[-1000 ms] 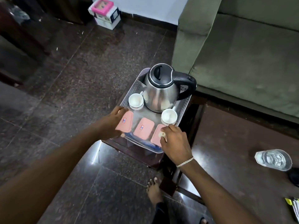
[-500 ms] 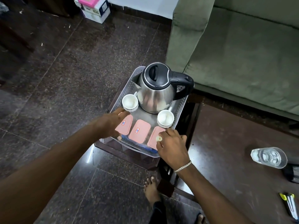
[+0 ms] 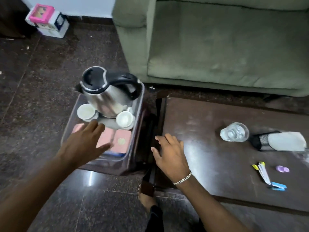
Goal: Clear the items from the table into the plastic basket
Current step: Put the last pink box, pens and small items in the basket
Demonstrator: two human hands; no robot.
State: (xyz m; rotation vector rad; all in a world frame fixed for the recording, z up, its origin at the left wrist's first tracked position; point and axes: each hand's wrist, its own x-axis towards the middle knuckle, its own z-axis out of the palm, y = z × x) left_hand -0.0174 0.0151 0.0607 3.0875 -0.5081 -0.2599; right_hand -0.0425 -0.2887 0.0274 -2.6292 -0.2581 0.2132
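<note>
The grey plastic basket (image 3: 140,104) stands on a small dark stool left of the table. It holds a steel kettle (image 3: 107,92), two white cups (image 3: 86,111) (image 3: 125,118) and pink-lidded boxes (image 3: 121,141); a small pale disc lies on the right lid. My left hand (image 3: 85,142) hovers open over the pink boxes. My right hand (image 3: 170,154) is open, fingers spread, at the left edge of the dark table (image 3: 209,158). Still on the table: a clear glass (image 3: 234,132), a black mesh holder (image 3: 262,141) with a pale pouch, sachets (image 3: 263,171), a blue item (image 3: 278,187) and purple tokens (image 3: 282,169).
A green sofa (image 3: 217,47) stands behind the table. A pink and white box (image 3: 47,20) sits on the floor at the far left. My bare foot (image 3: 147,198) is on the dark tiled floor below the table's corner.
Both hands have left the pink boxes. The right hand let go of the small pale disc, which now lies on a lid, and moved right to the table. The view swung right.
</note>
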